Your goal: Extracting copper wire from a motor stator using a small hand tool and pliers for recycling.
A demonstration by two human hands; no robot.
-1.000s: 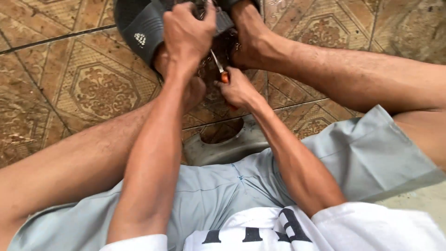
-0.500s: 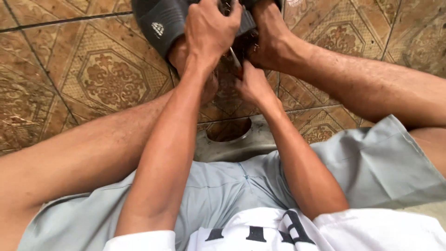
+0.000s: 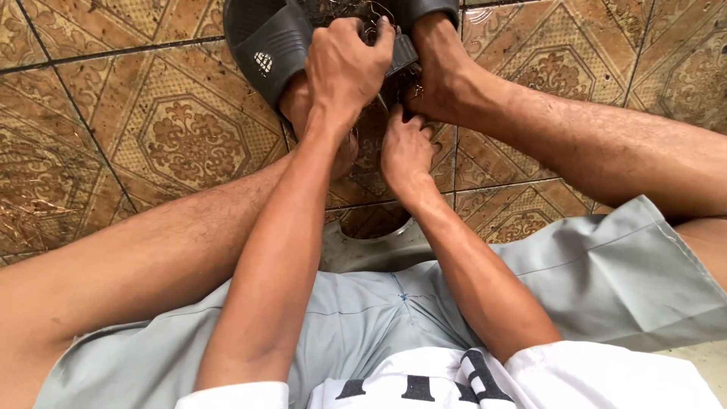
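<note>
Hands — left (image 3: 347, 64) fisted on wire tangle (image 3: 363, 15), right (image 3: 405, 148) pinching below.

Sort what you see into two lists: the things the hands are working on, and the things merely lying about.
In hand:
left hand, closed on the dark wiry tangle
right hand, fingertips at the thin strand below that tangle

Lying about:
black sandal on the foot
patterned floor tiles
dry straw scraps at the left edge
grey shorts
</note>
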